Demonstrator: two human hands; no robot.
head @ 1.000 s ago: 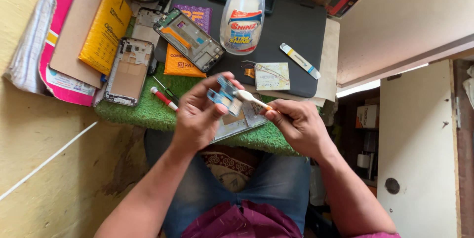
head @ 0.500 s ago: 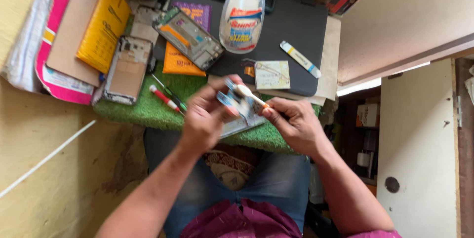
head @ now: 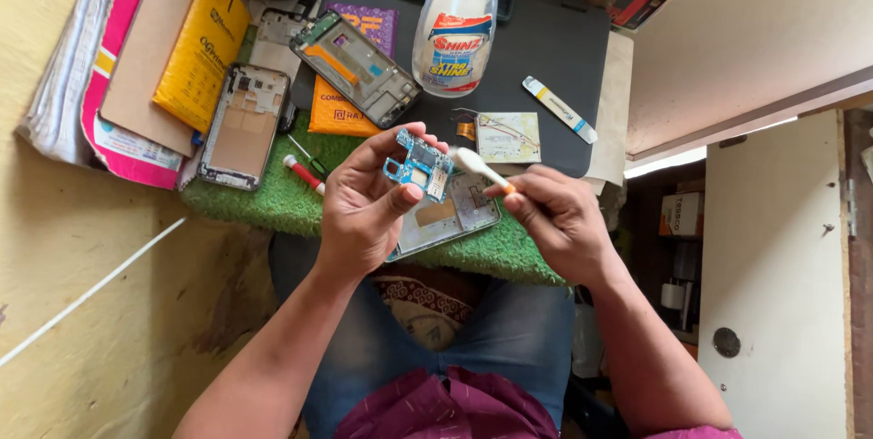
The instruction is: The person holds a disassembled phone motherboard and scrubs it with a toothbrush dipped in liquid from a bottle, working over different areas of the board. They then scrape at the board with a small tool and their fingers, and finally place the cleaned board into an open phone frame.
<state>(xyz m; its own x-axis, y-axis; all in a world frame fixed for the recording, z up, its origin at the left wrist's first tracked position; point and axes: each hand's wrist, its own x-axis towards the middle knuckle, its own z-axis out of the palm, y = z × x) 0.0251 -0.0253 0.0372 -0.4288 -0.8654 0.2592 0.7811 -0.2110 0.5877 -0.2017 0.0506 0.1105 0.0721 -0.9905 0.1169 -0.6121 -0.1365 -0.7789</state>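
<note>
Fingers of left hand [head: 364, 207]: clamped on blue circuit board [head: 416, 166]. Fingers of right hand [head: 556, 221]: pinching brush [head: 479, 166], bristles touching board.

Spray bottle [head: 459, 25] top (cut off)

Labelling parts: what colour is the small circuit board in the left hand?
Light blue, with silver metal shields; the circuit board sits pinched in the left hand. Shows best in the head view.

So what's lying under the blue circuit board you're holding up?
Below the blue circuit board, an opened phone frame lies on the green mat. The left hand covers the frame's left part, so that end is unseen.
</note>
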